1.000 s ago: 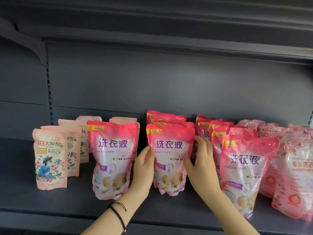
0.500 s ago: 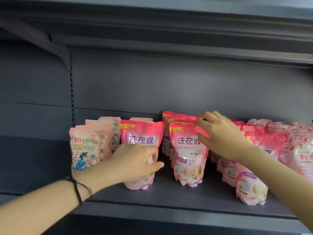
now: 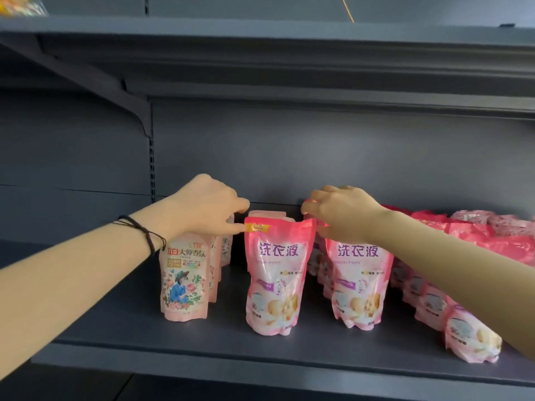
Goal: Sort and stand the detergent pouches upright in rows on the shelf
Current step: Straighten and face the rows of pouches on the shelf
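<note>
Pinching front pink pouch (image 3: 275, 273) at 12 o'clock with left hand (image 3: 208, 206) fingers, right hand (image 3: 344, 212) fingers curled over neighbouring pouch (image 3: 359, 279). Several rows upright on shelf (image 3: 115, 322); slumped pile (image 3: 477, 235) at 3 o'clock left to stand.

Pink pouches (image 3: 275, 273): glossy, crinkled plastic film. Floral pouch (image 3: 183, 276): smoother plastic film with softer sheen. Shelf (image 3: 231, 351) and back panel (image 3: 318, 157): matt grey painted metal. Wrist cord (image 3: 144, 233): dark braided thread.
</note>
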{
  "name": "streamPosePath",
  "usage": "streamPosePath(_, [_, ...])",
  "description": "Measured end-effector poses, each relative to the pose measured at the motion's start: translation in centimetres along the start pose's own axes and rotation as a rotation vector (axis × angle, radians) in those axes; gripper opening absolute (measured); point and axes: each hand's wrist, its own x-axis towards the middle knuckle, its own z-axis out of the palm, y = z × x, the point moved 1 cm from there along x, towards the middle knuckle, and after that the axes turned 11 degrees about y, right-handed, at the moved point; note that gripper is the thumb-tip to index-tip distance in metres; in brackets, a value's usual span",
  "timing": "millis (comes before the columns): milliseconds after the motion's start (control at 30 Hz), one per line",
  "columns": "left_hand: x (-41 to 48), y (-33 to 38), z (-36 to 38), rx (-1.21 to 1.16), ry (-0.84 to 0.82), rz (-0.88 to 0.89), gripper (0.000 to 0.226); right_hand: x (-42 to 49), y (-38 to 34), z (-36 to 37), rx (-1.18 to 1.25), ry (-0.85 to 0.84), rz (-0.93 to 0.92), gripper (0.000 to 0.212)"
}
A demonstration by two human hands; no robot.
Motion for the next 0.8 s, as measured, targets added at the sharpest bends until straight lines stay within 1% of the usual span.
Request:
streamPosePath(33, [0.1, 0.1, 0.5, -0.029, 0.024, -0.001, 0.056, 0.5, -0.1, 0.3, 0.033, -0.002, 0.011, 0.040])
streamPosePath(100, [0.3, 0.7, 1.2, -0.170, 0.019, -0.045, 0.047, 1.2, -0.2, 1.1, 0.120, -0.017, 0.033, 0.032])
streamPosePath(133, [0.3, 1.1, 1.6, -0.272, -0.022, -0.082, 0.039, 1.4, -0.3, 1.4, 0.153, -0.036, 0.040, 0.027])
streamPosePath(200, [0.4, 1.8, 2.5, -0.534, -0.084, -0.196, 0.015, 1.7, -0.6, 1.9, 0.184, -0.069, 0.059, 0.020])
streamPosePath(233, [0.4, 2.1, 2.8, -0.679, -0.089, -0.268, 0.016, 1.8, -0.7, 2.0, 0.216, -0.072, 0.086, 0.020])
streamPosePath(267, [0.4, 2.3, 3.2, -0.816, -0.070, -0.352, 0.028, 1.9, -0.7, 2.1, 0.278, -0.069, 0.131, 0.021])
streamPosePath(300, [0.3, 2.4, 3.8, -0.952, -0.047, -0.449, 0.032, 1.9, -0.7, 2.3, 0.374, -0.059, 0.191, 0.023])
streamPosePath(333, [0.2, 2.5, 4.1, -1.053, -0.038, -0.540, 0.027, 1.8, -0.5, 2.4, 0.491, -0.040, 0.260, 0.025])
streamPosePath(367, [0.0, 2.7, 4.4, -1.133, -0.024, -0.619, 0.020, 1.4, -0.4, 2.7, 0.618, -0.003, 0.336, 0.026])
streamPosePath(400, [-0.1, 3.0, 4.6, -1.235, -0.005, -0.697, 0.017, 0.9, -0.5, 2.7, 0.739, 0.042, 0.427, 0.030])
streamPosePath(433, [-0.2, 3.5, 4.8, -1.383, 0.038, -0.782, 0.017, 0.3, -0.8, 2.9, 0.856, 0.099, 0.538, 0.033])
streamPosePath(467, [-0.1, 4.2, 4.7, -1.556, 0.091, -0.860, 0.018, -0.3, -1.1, 3.2, 0.967, 0.172, 0.661, 0.031])
streamPosePath(500, [0.2, 4.9, 4.6, -1.710, 0.152, -0.928, 0.020, -0.8, -1.5, 3.5, 1.086, 0.273, 0.775, 0.026])
streamPosePath(567, [1.4, 6.4, 4.3, -1.905, 0.300, -1.027, 0.021, -1.4, -2.2, 3.7, 1.332, 0.485, 0.951, 0.020])
streamPosePath(633, [2.8, 8.2, 3.4, -1.948, 0.464, -1.105, 0.023, -1.9, -2.5, 3.5, 1.506, 0.644, 1.072, 0.018])
streamPosePath(667, [3.4, 9.3, 2.8, -1.939, 0.525, -1.132, 0.027, -2.3, -2.6, 3.5, 1.540, 0.705, 1.121, 0.017])
streamPosePath(733, [4.5, 11.5, 1.8, -1.934, 0.601, -1.165, 0.031, -3.6, -2.7, 3.9, 1.510, 0.805, 1.190, 0.018])
streamPosePath(800, [5.5, 13.7, 1.1, -1.915, 0.621, -1.195, 0.028, -5.3, -2.5, 4.6, 1.480, 0.860, 1.232, 0.016])
